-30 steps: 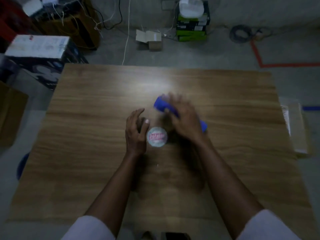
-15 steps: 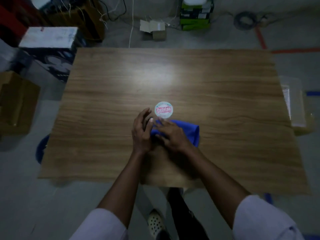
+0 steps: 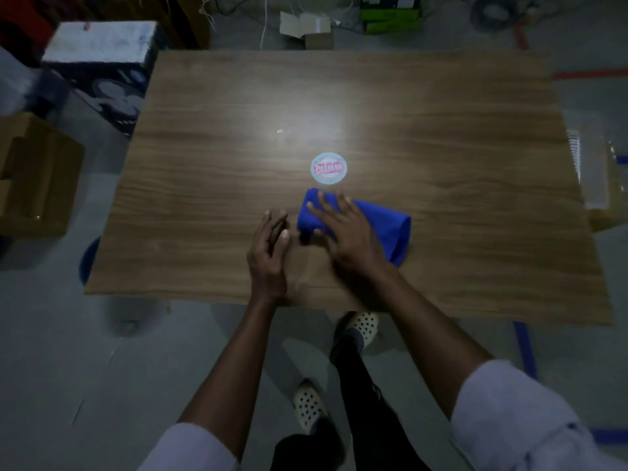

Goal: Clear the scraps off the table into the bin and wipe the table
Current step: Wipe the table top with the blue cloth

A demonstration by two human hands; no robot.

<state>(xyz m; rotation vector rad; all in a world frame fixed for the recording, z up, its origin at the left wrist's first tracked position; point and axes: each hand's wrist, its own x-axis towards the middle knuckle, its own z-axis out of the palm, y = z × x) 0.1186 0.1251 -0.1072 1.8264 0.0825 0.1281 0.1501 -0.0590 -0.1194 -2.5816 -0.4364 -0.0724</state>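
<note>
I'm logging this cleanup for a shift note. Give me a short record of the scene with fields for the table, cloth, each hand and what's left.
surface: wooden table
wiper: blue cloth, lying near the front edge
right: right hand pressed flat on the cloth
left: left hand open just left of the cloth, holding nothing
left to clear: round printed lid just beyond the cloth; small pale scrap farther back
bin: perhaps the blue round shape under the table's left edge
</note>
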